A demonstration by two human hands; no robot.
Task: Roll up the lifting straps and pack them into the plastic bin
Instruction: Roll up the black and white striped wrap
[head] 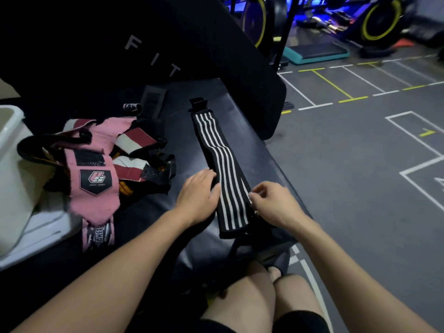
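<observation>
- A black strap with white stripes (224,169) lies stretched flat along the padded black desk (182,131), its near end by the person's knees and its far end, with a dark fastening tab, pointing away; laid out straight like this, it looks ready to be rolled from the near end.
- The left hand (197,197) rests on the desk against the strap's left edge, fingers fairly straight and touching the fabric, apparently steadying it rather than gripping.
- The right hand (271,204) sits at the strap's right edge with fingers curled, thumb and fingertips seeming to pinch the edge, probably to square it up before the first turn.
- A dark cord or loop trails from the strap's near end over the desk's edge; its detail is hard to make out.
- To the left, a tangled pile of pink, maroon, white and black straps (96,164) waits unrolled, near a second black strap piece (152,100) farther back.
- At the far left stands the white plastic bin (12,150), just beside the pile and within reach; its contents are not visible.
- Beyond the desk, a dim gym: grey floor (360,152) marked with white and yellow lines, a teal step platform (316,52), and yellow-rimmed exercise bikes (382,20) under blue light.
</observation>
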